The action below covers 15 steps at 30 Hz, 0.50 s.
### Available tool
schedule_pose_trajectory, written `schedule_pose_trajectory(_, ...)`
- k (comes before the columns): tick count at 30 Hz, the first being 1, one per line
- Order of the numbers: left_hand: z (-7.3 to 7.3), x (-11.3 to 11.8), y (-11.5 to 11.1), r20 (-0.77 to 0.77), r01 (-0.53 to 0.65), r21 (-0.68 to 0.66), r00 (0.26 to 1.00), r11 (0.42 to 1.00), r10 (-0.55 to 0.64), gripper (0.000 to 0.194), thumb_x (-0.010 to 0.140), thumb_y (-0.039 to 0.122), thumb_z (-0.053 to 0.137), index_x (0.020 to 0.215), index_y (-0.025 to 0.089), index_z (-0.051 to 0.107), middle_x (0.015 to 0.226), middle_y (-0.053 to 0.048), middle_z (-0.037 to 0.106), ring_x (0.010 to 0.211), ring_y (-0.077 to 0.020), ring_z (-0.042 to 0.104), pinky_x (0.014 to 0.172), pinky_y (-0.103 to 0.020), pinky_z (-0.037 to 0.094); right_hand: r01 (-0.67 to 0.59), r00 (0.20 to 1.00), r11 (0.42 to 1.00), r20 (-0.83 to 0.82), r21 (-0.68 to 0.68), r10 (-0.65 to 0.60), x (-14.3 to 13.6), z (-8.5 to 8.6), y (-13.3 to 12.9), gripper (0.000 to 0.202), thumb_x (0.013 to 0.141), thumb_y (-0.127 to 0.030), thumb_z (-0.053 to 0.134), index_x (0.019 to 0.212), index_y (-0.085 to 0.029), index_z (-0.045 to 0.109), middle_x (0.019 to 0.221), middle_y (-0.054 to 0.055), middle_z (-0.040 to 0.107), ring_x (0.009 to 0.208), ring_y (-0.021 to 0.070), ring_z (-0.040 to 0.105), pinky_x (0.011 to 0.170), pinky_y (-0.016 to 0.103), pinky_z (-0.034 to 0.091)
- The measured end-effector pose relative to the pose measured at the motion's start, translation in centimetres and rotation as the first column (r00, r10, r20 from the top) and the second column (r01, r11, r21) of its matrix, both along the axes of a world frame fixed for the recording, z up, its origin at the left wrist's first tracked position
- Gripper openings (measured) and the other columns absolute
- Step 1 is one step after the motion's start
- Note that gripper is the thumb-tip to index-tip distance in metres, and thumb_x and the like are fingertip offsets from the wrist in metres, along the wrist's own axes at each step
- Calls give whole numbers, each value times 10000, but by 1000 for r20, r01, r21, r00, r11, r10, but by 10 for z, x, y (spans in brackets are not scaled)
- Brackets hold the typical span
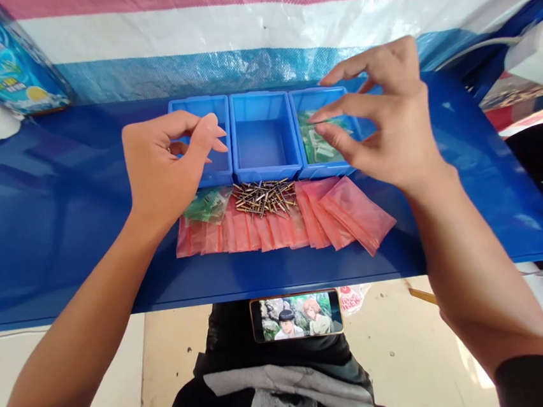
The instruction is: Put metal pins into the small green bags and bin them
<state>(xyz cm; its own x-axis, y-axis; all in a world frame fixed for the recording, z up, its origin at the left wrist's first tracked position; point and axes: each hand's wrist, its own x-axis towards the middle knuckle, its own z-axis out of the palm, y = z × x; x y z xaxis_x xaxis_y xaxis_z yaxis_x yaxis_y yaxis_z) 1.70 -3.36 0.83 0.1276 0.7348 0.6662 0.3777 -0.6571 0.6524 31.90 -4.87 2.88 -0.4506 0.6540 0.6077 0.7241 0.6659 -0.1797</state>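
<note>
My left hand (166,156) is over the left blue bin (198,102), thumb pressed against curled fingers. Anything in that grip is too small or hidden to name. Above the right blue bin (304,171), my right hand (383,116) pinches thumb and index fingertips together, the other fingers bent apart. What lies in this pinch, if anything, I cannot make out. Green plastic bags (318,141) with pale labels lie in the right bin. In front of the bins is a pile of thin metal pins (266,197), silver and brass-coloured. Another green bag (209,206) rests below my left hand.
Overlapping pink zip bags (359,214) line the blue table (64,249) near its front. The middle bin (266,143) stands between the others. A blue detergent pouch (3,63) is at back left. A phone (296,316) playing a video sits on my lap.
</note>
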Motion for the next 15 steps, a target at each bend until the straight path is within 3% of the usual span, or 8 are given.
schedule_pose_trajectory(3,-2,0,4,25,23,75,999,997,-24,229,1009,323,759,806,261,845,700,18,761,532,-90,659,438,-193,481,-334,942,940,-16,68,335,-39,-3,-17,172,1055,-320,631,1002,-242,775,1265,87,753,1172,273,666,1062,530,522)
schedule_pose_trajectory(5,-4,0,8,33,36,91,999,995,-39,236,1003,348,771,799,257,846,686,16,756,520,-86,649,432,-192,479,-467,873,881,121,-77,473,-64,-10,-29,324,1099,-463,564,1142,-218,771,1443,109,677,1346,313,598,1079,545,523)
schedule_pose_trajectory(7,-7,-1,11,46,41,84,998,996,-45,233,997,362,782,798,257,846,687,28,755,533,-87,664,445,-192,499,-499,829,849,189,-173,526,-84,-21,-38,530,1103,-610,473,1262,-190,753,1569,166,578,1490,383,487,1116,609,487)
schedule_pose_trajectory(10,-8,-1,11,54,48,74,997,996,-52,197,989,325,795,814,252,847,704,57,759,574,-84,698,464,-178,514,-495,807,838,236,-230,541,-99,-36,-45,672,1106,-657,389,1402,-134,690,1597,189,557,1528,426,445,1179,643,434)
schedule_pose_trajectory(13,-9,-1,9,44,62,77,997,995,-66,174,984,262,799,818,243,845,728,80,765,587,-69,700,480,-160,526,-491,829,854,211,-171,518,-101,-40,-44,694,1121,-620,372,1380,-55,680,1517,186,635,1481,412,507,1175,607,469)
schedule_pose_trajectory(15,-8,-2,8,54,72,85,996,994,-77,164,983,238,799,825,225,843,731,81,766,581,-62,692,500,-151,543,-502,853,860,110,-91,510,-97,-35,-43,583,1138,-529,425,1365,-55,680,1446,178,686,1418,369,578,1135,574,523)
